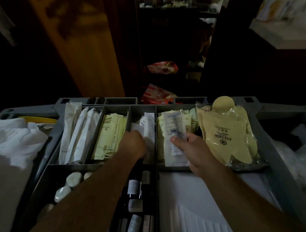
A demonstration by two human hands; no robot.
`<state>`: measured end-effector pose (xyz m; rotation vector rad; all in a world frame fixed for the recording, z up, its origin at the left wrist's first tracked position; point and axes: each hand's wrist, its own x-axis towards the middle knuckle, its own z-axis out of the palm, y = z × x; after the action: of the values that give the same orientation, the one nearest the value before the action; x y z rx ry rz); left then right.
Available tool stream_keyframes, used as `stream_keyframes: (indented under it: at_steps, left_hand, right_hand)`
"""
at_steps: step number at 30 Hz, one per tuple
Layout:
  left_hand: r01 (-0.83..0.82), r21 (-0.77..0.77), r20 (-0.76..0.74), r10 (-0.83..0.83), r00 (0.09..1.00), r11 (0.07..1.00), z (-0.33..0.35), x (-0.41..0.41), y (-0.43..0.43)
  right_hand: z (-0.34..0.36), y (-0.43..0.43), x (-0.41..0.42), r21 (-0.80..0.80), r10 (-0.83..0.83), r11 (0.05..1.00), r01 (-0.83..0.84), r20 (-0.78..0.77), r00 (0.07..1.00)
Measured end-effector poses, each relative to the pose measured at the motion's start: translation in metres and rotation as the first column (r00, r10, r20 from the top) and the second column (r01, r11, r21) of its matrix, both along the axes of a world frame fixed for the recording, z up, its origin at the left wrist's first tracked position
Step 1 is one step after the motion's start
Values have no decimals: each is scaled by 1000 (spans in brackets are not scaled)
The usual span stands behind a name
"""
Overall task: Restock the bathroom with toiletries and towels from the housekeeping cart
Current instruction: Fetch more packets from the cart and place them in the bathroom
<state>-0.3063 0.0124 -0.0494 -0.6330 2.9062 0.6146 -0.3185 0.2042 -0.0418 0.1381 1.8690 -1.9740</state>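
The grey cart tray (60,109) fills the lower view, split into compartments of toiletry packets. My right hand (194,151) grips a white sachet with blue print (174,130), held upright over the right-hand compartment. My left hand (132,144) reaches into the narrow middle compartment, fingers curled down among white sachets (149,126); what it holds is hidden. Pale yellow packets (111,135) fill the compartment to its left, and long white packets (77,133) lie further left.
Yellow bagged items (226,132) lie at the tray's right. Small dark bottles (134,186) and wrapped round soaps (72,179) sit in the near compartments. White linen (14,137) is piled at the left, folded white sheets (191,202) at the near right. A wooden door (86,54) stands behind.
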Motion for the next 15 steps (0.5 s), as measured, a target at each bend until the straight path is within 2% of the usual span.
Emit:
stream_keyframes:
  at_steps: [3, 15]
  left_hand:
    - [-47, -25, -52, 45, 998, 999, 3, 2, 11]
    - [-64, -40, -28, 63, 998, 997, 9, -7, -4]
  right_hand:
    - [0, -1, 0, 16, 1, 1000, -1, -2, 1000]
    - [-1, 2, 2, -11, -13, 1000, 13, 5, 1000]
